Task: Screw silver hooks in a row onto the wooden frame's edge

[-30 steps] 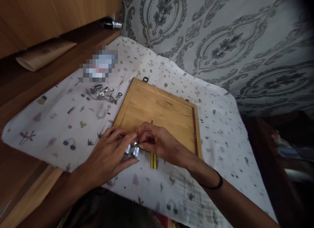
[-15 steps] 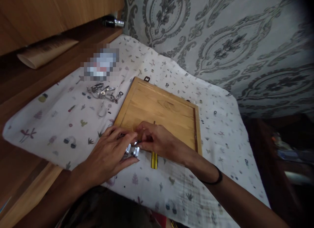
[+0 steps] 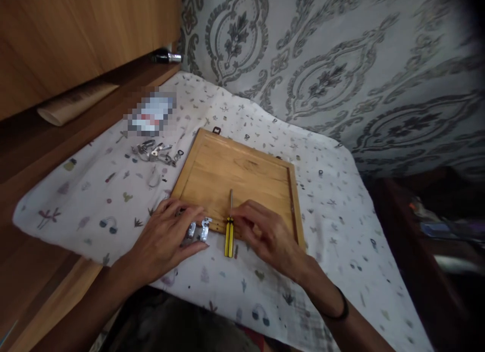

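My left hand (image 3: 166,236) is at the near left corner of a framed wooden panel (image 3: 242,172), fingers curled over its edge. Shiny metal hinge parts (image 3: 205,230) show between its thumb and fingers; the palm hides the rest. Thumb and fingertips of my right hand (image 3: 261,228) pinch a screwdriver (image 3: 229,238) near the top of its yellow-and-black handle. Its thin shaft points away from me over the panel. Small dark holes mark the panel's near edge between my hands.
Several loose metal hinges (image 3: 155,152) lie left of the panel on the patterned cloth (image 3: 91,200). Behind them is a blurred-out packet (image 3: 151,114). A wooden cabinet (image 3: 87,34) borders the left, with a paper roll (image 3: 76,104) on its ledge. The patterned wall (image 3: 322,64) rises behind.
My right hand has left the metal piece beside my left hand and moved right onto the screwdriver, which has shifted slightly away from me. My left hand stays at the corner. The view has tilted slightly.
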The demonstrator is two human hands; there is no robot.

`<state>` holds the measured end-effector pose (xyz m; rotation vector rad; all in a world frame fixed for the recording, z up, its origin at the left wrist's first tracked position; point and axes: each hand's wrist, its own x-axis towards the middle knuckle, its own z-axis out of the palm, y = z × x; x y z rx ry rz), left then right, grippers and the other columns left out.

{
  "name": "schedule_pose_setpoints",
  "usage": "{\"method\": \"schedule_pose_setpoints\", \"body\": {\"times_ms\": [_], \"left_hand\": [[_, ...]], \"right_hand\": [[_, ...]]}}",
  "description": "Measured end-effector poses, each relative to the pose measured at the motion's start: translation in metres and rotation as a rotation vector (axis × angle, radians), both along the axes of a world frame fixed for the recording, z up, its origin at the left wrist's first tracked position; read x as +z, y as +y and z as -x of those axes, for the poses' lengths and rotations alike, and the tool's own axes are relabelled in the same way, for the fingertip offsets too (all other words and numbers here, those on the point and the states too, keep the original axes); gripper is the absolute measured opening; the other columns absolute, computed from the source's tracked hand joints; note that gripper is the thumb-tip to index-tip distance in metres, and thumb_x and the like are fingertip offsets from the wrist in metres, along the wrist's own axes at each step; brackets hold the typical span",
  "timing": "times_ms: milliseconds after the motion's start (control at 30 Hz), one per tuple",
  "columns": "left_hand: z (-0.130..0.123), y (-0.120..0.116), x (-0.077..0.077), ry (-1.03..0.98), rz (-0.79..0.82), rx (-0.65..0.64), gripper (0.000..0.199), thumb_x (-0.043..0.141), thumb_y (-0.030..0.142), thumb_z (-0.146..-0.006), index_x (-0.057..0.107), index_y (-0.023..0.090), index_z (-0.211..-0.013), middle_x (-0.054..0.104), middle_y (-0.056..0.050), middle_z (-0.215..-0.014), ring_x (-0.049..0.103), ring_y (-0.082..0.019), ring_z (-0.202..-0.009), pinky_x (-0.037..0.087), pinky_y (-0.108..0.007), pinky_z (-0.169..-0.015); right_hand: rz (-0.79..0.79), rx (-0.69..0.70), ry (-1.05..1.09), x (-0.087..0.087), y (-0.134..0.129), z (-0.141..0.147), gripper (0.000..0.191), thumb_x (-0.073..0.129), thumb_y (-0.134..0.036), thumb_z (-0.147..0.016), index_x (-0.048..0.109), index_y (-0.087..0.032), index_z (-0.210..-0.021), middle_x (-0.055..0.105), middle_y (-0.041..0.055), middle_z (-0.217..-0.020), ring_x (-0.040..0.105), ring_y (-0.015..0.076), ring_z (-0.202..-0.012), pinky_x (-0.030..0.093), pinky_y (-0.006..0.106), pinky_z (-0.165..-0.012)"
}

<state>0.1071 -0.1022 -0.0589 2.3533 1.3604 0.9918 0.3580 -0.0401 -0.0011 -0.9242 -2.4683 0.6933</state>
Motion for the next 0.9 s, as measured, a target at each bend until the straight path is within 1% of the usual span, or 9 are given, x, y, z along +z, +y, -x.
{"method": "schedule_pose_setpoints", "body": {"times_ms": [133, 200, 333, 433, 533, 600, 667, 767, 900], "left_hand": [[0.001, 0.001, -0.001, -0.005, -0.037, -0.003, 0.049, 0.07, 0.041, -0.096, 0.054, 0.021, -0.138, 0.077, -0.007, -0.116, 0.066, -0.028, -0.108, 0.047, -0.047, -0.1], [0.001, 0.002, 0.0, -0.012, -0.061, -0.007, 0.049, 0.07, 0.041, -0.096, 0.054, 0.021, -0.138, 0.078, -0.006, -0.115, 0.066, -0.028, -0.107, 0.047, -0.046, -0.099], [0.001, 0.003, 0.001, -0.004, -0.076, -0.018, 0.05, 0.07, 0.04, -0.096, 0.051, 0.022, -0.14, 0.079, -0.006, -0.114, 0.066, -0.028, -0.106, 0.047, -0.047, -0.097], [0.001, 0.003, 0.004, 0.015, -0.087, -0.021, 0.05, 0.069, 0.04, -0.097, 0.05, 0.022, -0.14, 0.079, -0.006, -0.114, 0.066, -0.028, -0.105, 0.047, -0.047, -0.098], [0.001, 0.004, 0.005, 0.032, -0.09, -0.023, 0.049, 0.07, 0.039, -0.097, 0.05, 0.023, -0.139, 0.08, -0.006, -0.114, 0.067, -0.028, -0.104, 0.047, -0.047, -0.097], [0.001, 0.004, 0.005, 0.041, -0.09, -0.02, 0.047, 0.068, 0.04, -0.098, 0.05, 0.023, -0.138, 0.08, -0.005, -0.114, 0.068, -0.029, -0.104, 0.047, -0.047, -0.097], [0.001, 0.004, 0.005, 0.049, -0.093, -0.016, 0.045, 0.066, 0.041, -0.099, 0.05, 0.022, -0.137, 0.08, -0.006, -0.114, 0.068, -0.029, -0.104, 0.046, -0.047, -0.096], [0.001, 0.005, 0.004, 0.058, -0.097, -0.015, 0.044, 0.063, 0.043, -0.101, 0.05, 0.02, -0.136, 0.08, -0.007, -0.114, 0.067, -0.029, -0.104, 0.045, -0.046, -0.096], [0.001, 0.005, 0.005, 0.061, -0.098, -0.006, 0.046, 0.064, 0.046, -0.1, 0.05, 0.02, -0.136, 0.079, -0.007, -0.113, 0.066, -0.029, -0.104, 0.046, -0.045, -0.095]], "right_hand": [[-0.199, 0.126, -0.153, -0.01, -0.016, -0.014, 0.043, 0.048, -0.005, -0.094, 0.065, -0.023, -0.128, 0.067, 0.0139, -0.123, 0.064, 0.0277, -0.108, 0.061, 0.046, -0.088], [-0.249, 0.118, -0.191, -0.018, -0.019, -0.012, 0.038, 0.048, -0.009, -0.098, 0.066, -0.023, -0.128, 0.066, 0.0155, -0.129, 0.063, 0.0295, -0.112, 0.059, 0.05, -0.092], [-0.332, 0.12, -0.18, -0.031, -0.018, -0.008, 0.026, 0.048, -0.015, -0.104, 0.068, -0.021, -0.121, 0.069, 0.0158, -0.123, 0.065, 0.0276, -0.105, 0.061, 0.047, -0.089], [-0.397, 0.067, -0.044, -0.029, -0.022, -0.012, 0.027, 0.043, -0.012, -0.105, 0.064, -0.02, -0.12, 0.069, 0.0166, -0.12, 0.068, 0.0262, -0.103, 0.062, 0.042, -0.083], [-0.261, -0.098, 0.248, -0.013, -0.031, -0.014, 0.026, 0.052, -0.015, -0.104, 0.058, -0.025, -0.127, 0.069, 0.0134, -0.119, 0.069, 0.0257, -0.109, 0.063, 0.042, -0.086], [-0.177, -0.302, 0.542, 0.001, -0.038, -0.011, 0.021, 0.057, -0.019, -0.104, 0.059, -0.027, -0.123, 0.069, 0.0092, -0.11, 0.071, 0.0231, -0.099, 0.064, 0.038, -0.078], [-0.033, -0.41, 0.679, 0.012, -0.041, -0.004, 0.011, 0.056, -0.023, -0.106, 0.062, -0.026, -0.115, 0.068, 0.0065, -0.106, 0.07, 0.0169, -0.08, 0.063, 0.032, -0.067], [0.07, -0.404, 0.713, 0.016, -0.041, 0.008, 0.01, 0.057, -0.03, -0.107, 0.064, -0.026, -0.111, 0.069, 0.0051, -0.103, 0.068, 0.0147, -0.076, 0.063, 0.029, -0.065], [0.08, -0.323, 0.625, 0.004, -0.038, 0.015, 0.01, 0.057, -0.029, -0.106, 0.063, -0.025, -0.114, 0.068, 0.005, -0.102, 0.069, 0.0159, -0.085, 0.063, 0.028, -0.067]]}}
